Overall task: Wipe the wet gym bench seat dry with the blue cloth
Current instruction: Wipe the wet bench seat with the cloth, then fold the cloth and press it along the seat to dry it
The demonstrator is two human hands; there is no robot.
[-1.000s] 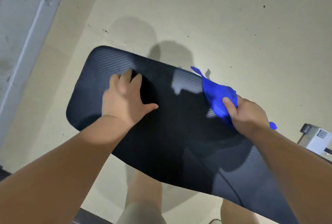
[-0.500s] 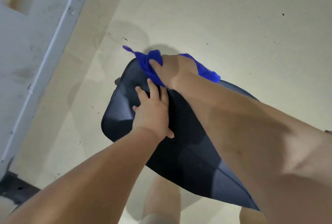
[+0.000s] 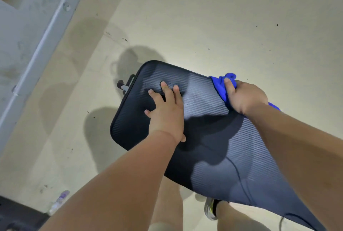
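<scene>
Cloth [image 3: 219,86] swept right, right hand [image 3: 245,98] clenching; left hand [image 3: 167,113] splayed on seat [image 3: 203,101]; shoe [image 3: 210,209] below.

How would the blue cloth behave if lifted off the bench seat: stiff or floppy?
Probably floppy: the blue cloth is bunched into folds inside the right hand, with a tail poking out behind the wrist. Likely light, since one hand wads it easily. It may drag rather than glide, as the bench seat looks ribbed.

left hand [image 3: 167,112] flat on bench seat [image 3: 204,138]; right hand [image 3: 245,97] grips blue cloth [image 3: 220,86].
</scene>
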